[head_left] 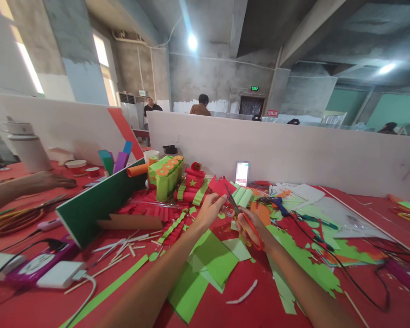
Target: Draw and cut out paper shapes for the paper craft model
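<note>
My left hand [210, 210] pinches a small red piece of paper [221, 186] above the red table [246, 314]. My right hand [251, 226] grips red-handled scissors [239, 213], whose blades point up and meet the lower edge of the red paper. Both hands hover over loose sheets of light green paper [214, 259]. Behind them stand a red and green paper model with a yellow star [192, 187] and several green paper rolls with orange tops [167, 177].
A green board [97, 207] leans at the left, with wooden sticks [123, 249] scattered below it. Another person's arm [23, 186] rests at far left by a white jug [27, 146]. Cables, a power bank [59, 274] and paper scraps surround me. A white partition [294, 150] runs behind.
</note>
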Available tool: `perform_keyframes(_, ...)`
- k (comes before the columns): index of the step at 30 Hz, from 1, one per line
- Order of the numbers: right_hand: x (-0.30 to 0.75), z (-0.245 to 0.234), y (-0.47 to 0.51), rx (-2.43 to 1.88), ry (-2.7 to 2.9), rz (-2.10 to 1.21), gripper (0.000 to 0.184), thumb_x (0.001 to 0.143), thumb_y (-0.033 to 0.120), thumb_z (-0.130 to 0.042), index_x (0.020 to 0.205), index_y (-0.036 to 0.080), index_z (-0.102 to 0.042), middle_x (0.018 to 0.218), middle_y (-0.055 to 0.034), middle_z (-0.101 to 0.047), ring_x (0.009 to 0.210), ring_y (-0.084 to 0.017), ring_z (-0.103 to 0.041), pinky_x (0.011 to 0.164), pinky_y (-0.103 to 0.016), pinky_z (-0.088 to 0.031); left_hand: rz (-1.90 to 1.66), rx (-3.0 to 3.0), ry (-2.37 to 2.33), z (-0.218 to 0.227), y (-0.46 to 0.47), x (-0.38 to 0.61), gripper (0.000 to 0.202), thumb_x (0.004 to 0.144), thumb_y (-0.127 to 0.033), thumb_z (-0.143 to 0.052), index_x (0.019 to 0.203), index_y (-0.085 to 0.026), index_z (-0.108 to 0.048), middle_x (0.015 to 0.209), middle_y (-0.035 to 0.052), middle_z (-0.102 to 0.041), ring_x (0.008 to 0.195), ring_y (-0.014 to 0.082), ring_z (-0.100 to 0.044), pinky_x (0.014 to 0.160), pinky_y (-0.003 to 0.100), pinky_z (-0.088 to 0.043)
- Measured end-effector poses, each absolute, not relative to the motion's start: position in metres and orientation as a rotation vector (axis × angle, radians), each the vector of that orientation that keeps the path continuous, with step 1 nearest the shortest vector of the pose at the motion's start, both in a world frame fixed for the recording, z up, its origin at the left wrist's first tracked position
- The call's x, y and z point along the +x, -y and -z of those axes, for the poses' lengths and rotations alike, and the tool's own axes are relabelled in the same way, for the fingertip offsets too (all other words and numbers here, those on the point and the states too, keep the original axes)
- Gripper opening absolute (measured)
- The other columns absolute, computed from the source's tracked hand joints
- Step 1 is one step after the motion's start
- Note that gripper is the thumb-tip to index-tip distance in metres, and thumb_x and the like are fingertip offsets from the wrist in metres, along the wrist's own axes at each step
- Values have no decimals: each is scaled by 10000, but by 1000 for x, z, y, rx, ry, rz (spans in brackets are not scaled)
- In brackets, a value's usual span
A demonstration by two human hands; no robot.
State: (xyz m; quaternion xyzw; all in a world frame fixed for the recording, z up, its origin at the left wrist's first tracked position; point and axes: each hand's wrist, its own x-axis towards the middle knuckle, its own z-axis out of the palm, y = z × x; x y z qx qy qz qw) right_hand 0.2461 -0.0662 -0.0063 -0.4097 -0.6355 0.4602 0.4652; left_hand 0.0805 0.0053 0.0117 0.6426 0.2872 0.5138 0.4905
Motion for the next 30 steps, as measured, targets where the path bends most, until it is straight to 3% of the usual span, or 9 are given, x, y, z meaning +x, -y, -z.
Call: perform_keyframes(30,244,7,67,-1018,1564,-1095,400,885,614,-524,898,214,-513,599,74,-476,299,-34,-374,263,-135,-299,-1200,1553,-695,-13,-4,81,373,832,-486,-584,743,-134,-670,509,-12,-571,478,128,-519,523,253,-413)
